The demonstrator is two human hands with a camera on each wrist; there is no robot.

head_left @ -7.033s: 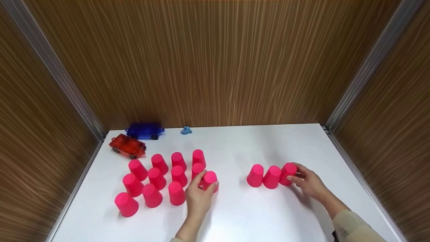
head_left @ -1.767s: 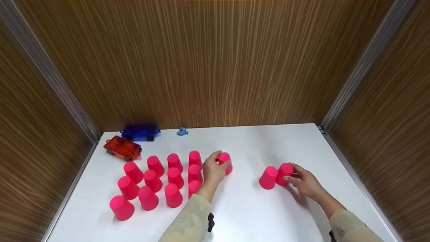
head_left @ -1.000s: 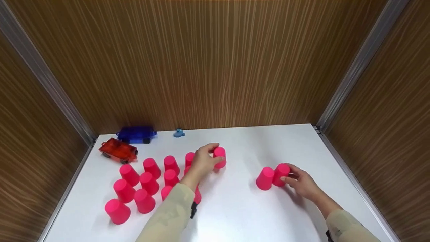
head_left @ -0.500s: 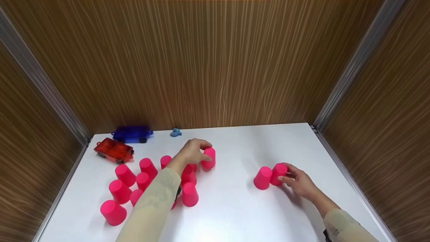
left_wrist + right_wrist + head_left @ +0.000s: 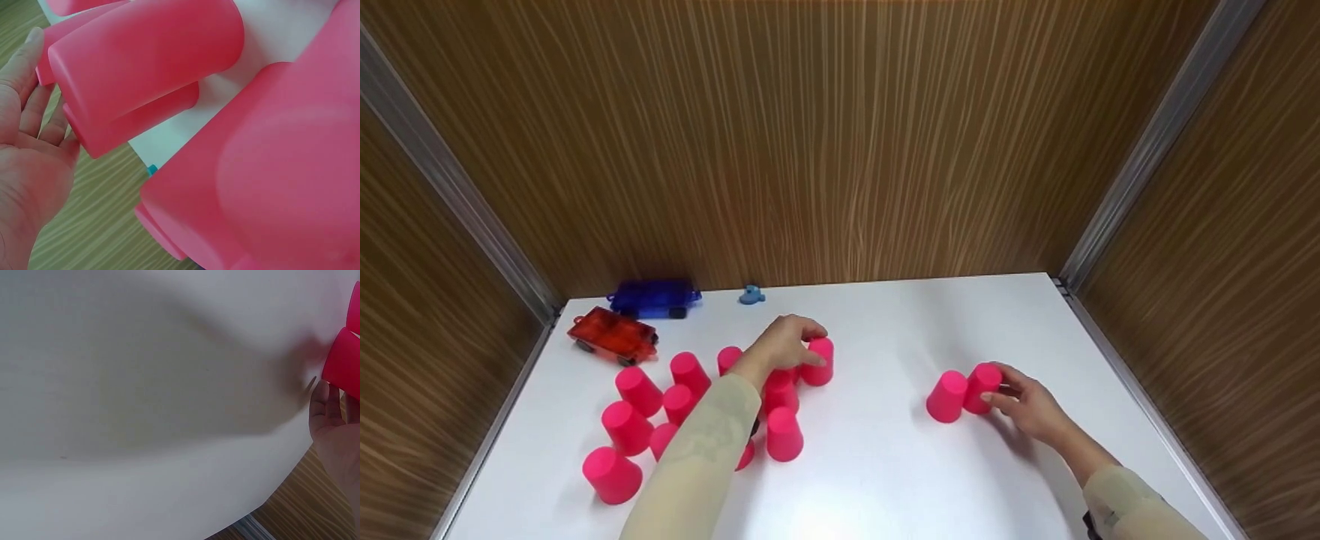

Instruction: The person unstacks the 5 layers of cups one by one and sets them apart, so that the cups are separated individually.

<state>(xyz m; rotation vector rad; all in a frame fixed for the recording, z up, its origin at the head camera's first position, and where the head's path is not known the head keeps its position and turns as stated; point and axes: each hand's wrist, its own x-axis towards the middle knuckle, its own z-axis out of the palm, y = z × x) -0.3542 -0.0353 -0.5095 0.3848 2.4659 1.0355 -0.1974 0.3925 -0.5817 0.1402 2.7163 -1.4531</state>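
Upside-down pink cups stand on the white table (image 5: 870,480). At the back right corner of the left-hand group, my left hand (image 5: 781,346) grips a pink cup (image 5: 820,364) from its left side, thumb in front and fingers behind. That cup is upright, on or just above the table. In the left wrist view, large pink cups (image 5: 152,62) partly cover the fingers of the left hand (image 5: 36,163). To the right, my right hand (image 5: 1031,409) holds a pink cup (image 5: 982,388) between thumb and fingers. Another pink cup (image 5: 946,397) stands against its left side.
Several pink cups (image 5: 613,475) fill the table's left half in rows, some hidden under the left sleeve (image 5: 701,450). Behind them are a red toy wagon (image 5: 615,335), a blue toy wagon (image 5: 654,298) and a small blue duck (image 5: 751,295). Wood-grain walls (image 5: 840,150) enclose the table.
The right row has gone from three cups to two. My left hand has carried a cup leftward to the group's back corner and lowered it. The right hand keeps its hold on its cup.
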